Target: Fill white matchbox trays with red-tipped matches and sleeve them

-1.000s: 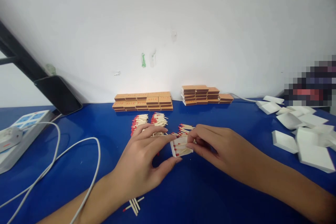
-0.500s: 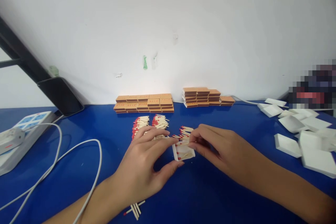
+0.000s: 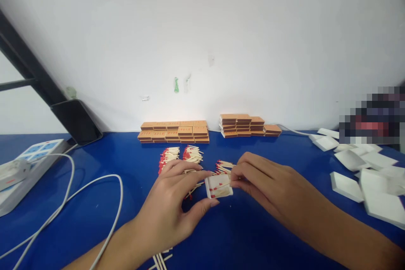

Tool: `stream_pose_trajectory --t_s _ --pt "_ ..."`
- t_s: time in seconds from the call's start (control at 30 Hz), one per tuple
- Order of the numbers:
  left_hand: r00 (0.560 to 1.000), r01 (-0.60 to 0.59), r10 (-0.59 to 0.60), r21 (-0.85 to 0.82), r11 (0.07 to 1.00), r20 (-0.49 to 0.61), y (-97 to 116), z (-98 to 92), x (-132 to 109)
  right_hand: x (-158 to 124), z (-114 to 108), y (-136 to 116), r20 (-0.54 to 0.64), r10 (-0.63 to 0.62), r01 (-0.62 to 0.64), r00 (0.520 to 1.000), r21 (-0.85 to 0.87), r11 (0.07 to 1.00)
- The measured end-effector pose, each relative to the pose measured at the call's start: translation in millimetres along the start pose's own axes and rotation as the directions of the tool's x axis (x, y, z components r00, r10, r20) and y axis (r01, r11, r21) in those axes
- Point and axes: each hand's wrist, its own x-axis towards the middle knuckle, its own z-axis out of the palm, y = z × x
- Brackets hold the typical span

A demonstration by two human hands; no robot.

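A small white matchbox tray (image 3: 225, 193) lies tilted between the thumb and fingers of my left hand (image 3: 171, 198), which steadies its left side. A few red-headed matches rest inside. My right hand (image 3: 268, 181) is at the tray's right edge, thumb and forefinger pinched on the end of a match (image 3: 223, 185) that reaches across the tray. Right behind the tray is a small heap of loose matches (image 3: 225, 166). Two larger match piles (image 3: 170, 155) lie beyond my left fingers, which partly hide them.
Stacked orange matchboxes (image 3: 172, 131) and a second stack (image 3: 242, 124) stand along the wall. White empty trays (image 3: 384, 200) are heaped at right. A power strip (image 3: 34, 168) and white cable (image 3: 120, 185) occupy the left. Several matches (image 3: 160, 261) lie near the front.
The view has tilted up slightly. My right hand's pinch has lowered a little relative to the tray, and a match now shows stretched across it. My left hand keeps its hold.
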Motion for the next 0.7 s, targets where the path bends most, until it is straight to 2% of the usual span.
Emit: stream_pose_trajectory --t_s 0.17,0.3,0.4,0.5,0.6,0.7 --pt "1.000 -0.001 0.001 0.015 1.000 -0.019 3 -1.0 0 2 0 -4 -0.025 0.118 -0.114 0.993 0.127 0.985" --pt "0.996 0.038 -0.032 0.071 0.997 -0.080 1 -1.4 1 2 -10 12 -0.045 0.181 -0.174 0.982 0.122 0.977" --pt "0.980 0.123 -0.102 0.117 0.985 -0.171 -6 -2.7 2 -1 -19 32 0.124 0.204 -0.221 0.971 0.146 0.964" --pt "0.959 0.206 -0.177 0.113 0.972 -0.221 -13 -4.4 4 -5 -20 42 0.345 0.226 -0.303 0.911 0.188 0.934" --pt "0.956 0.232 -0.208 0.100 0.968 -0.209 -15 -4.2 5 -8 -14 33 0.472 0.205 -0.334 0.857 0.207 0.920" --pt "0.965 0.219 -0.202 0.086 0.972 -0.169 -14 -2.2 5 -8 -6 17 0.508 0.184 -0.320 0.842 0.195 0.927"
